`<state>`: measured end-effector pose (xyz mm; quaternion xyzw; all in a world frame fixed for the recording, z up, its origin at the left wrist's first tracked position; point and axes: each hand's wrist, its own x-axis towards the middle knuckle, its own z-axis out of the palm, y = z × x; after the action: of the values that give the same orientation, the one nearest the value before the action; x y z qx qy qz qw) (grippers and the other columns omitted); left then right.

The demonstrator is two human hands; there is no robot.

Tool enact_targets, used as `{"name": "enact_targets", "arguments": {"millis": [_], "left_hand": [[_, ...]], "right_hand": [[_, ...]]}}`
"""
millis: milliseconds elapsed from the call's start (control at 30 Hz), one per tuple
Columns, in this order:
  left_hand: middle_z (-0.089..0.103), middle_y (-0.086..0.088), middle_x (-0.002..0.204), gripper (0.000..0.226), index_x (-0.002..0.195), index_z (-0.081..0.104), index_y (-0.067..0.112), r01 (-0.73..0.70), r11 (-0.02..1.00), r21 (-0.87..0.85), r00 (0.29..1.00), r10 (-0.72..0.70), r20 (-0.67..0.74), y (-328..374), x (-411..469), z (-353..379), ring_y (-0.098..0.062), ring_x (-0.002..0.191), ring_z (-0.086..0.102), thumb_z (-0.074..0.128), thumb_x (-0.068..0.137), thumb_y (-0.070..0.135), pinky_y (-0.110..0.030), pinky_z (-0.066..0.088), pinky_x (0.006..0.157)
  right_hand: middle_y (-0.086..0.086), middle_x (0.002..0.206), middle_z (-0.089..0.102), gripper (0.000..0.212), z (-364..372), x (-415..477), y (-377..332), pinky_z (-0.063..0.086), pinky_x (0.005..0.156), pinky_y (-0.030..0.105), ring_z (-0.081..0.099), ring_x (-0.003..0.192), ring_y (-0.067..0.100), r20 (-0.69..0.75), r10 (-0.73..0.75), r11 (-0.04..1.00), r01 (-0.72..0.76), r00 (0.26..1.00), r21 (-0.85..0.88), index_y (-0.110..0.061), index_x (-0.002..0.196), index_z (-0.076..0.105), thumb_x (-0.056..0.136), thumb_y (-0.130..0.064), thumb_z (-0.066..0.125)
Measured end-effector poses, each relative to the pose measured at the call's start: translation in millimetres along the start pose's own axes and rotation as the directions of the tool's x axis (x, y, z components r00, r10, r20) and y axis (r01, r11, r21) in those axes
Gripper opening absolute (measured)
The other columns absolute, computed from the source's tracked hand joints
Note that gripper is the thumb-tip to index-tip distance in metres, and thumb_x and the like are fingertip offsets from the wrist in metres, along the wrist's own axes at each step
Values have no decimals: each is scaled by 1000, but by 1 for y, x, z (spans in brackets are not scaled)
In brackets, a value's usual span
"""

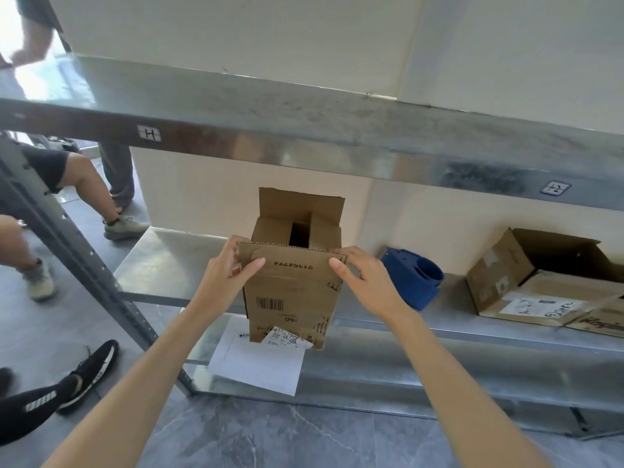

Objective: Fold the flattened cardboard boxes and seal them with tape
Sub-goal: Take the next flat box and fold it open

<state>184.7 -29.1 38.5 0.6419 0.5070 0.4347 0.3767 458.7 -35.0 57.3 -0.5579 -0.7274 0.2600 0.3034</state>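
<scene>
Head view of a metal rack, read from left to right. At far left, the legs [67,177] and a black shoe [91,373] of other people stand on the grey floor beside the rack's upright post [84,258]. The left hand [226,275] pinches the left corner of the near flap [293,261], thumb on the front and fingers curled over behind. The cardboard box [290,298] stands upright at the front edge of the middle shelf [175,265]; whether it rests there cannot be told. Its two side flaps are folded in and its far flap [300,206] is raised. The right hand [371,282] pinches the flap's right corner likewise. A sheet of paper [260,366] lies on the level below. A blue plastic part [418,282] and an open carton [526,282] lie farther right on the shelf.
</scene>
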Motion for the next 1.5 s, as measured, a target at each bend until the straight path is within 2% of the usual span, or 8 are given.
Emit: {"name": "enact_targets", "arguments": {"millis": [367,500,600,700,967,1167,1333,1500], "left_hand": [[70,18,106,44,115,49,27,14,1000,19,999,-13,-36,-10,5,-3,-5,98,68,66,82,49,-35,58,88],[72,7,97,44,112,46,26,27,993,112,986,-8,-164,-10,13,3,-19,100,67,78,84,37,-48,55,87],[69,11,105,52,116,42,34,6,979,205,983,31,-180,-11,18,5,-18,106,63,80,81,40,-45,50,91],[46,20,132,74,130,38,37,-7,962,272,988,50,-150,-17,27,-2,-11,121,53,85,74,42,-43,49,90],[12,17,164,121,156,5,43,-70,983,167,985,42,166,-24,64,-21,-16,141,37,88,69,37,-44,38,113],[34,15,147,71,136,47,45,-92,971,219,963,30,269,-38,66,-24,-12,132,47,76,72,53,-44,39,114],[36,21,151,60,133,48,54,-10,995,102,966,-16,259,-46,55,-19,18,128,38,71,78,56,-22,36,106],[49,23,143,61,132,52,49,20,999,47,969,-31,246,-34,55,-19,14,128,43,74,76,52,-17,37,103]], "right_hand": [[-9,117,60,58,15,5,4,45,90,31,53,109,11,-51,44,999,-43,998,13,-18,93,74,94,-61,35],[-2,93,58,34,24,13,0,48,79,37,54,91,21,-159,102,995,-104,982,-5,-28,67,51,100,-37,54],[1,107,57,22,27,19,0,54,83,34,58,90,14,-260,156,988,-145,953,61,-15,102,60,91,-32,70],[-6,134,43,78,21,25,3,51,88,27,52,100,4,-221,187,981,-169,957,99,-28,147,35,83,-32,79],[-12,160,18,116,6,48,3,39,109,38,36,133,8,-13,153,970,-148,988,194,-45,155,-2,81,-17,82],[-13,142,28,45,10,34,15,45,104,35,43,125,5,33,143,988,-141,989,-66,-39,140,49,96,-46,59],[-15,163,20,61,24,19,15,27,120,43,25,148,15,144,219,968,-234,965,96,-59,145,26,88,-72,43],[-31,145,33,57,24,19,10,29,118,42,30,142,7,104,237,946,-254,966,202,-60,138,33,87,-64,58]]}}
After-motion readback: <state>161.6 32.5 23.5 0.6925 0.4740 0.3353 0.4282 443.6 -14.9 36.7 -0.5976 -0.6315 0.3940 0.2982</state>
